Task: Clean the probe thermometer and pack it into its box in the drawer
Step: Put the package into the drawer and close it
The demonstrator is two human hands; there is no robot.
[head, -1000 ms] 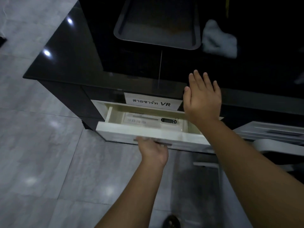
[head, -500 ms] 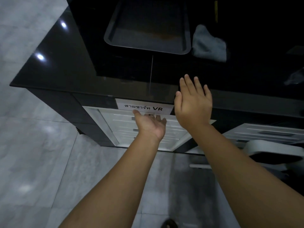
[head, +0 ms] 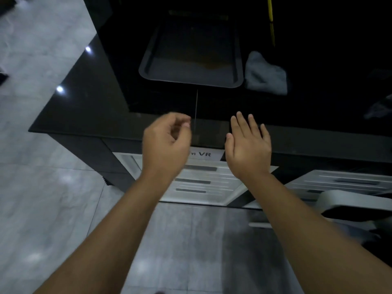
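Nearest: tiled floor [head: 53, 209], pale grey, glossy, with light spots.

Two bare forearms raised from the lower edge toward the bench [head: 89, 107].

Left hand [head: 166, 143]: held above the drawer unit, back toward the camera, blurred. Fingers curled loosely inward, thumb close to the fingertips. Nothing visible in the grasp.

Right hand [head: 248, 145]: flat, palm down, fingers [head: 240, 122] straight and slightly spread. Empty. Positioned over the front edge of the bench; contact with the surface not determinable.

Below and between the hands: white drawer unit [head: 201, 185] under the bench, all visible fronts flush and closed. Dark slot handles on each front. White label [head: 203, 154] above the top drawer [head: 201, 168], partly covered by the left hand; letters "VR" legible.

Probe thermometer and box: not visible anywhere; location not determinable from this view.

Right of the unit: second white drawer unit [head: 343, 183], with a white-and-black object in front of it, identity unclear.

Bench top: black, glossy, reflecting two ceiling lights at the left corner.

Farther back on the bench: dark metal tray [head: 148, 68], rectangular, rounded corners, brownish stain on the base. Just beside the tray, on the right: crumpled grey cloth [head: 265, 75]. Beyond the cloth: thin yellow strip [head: 271, 18], upright, identity unclear.
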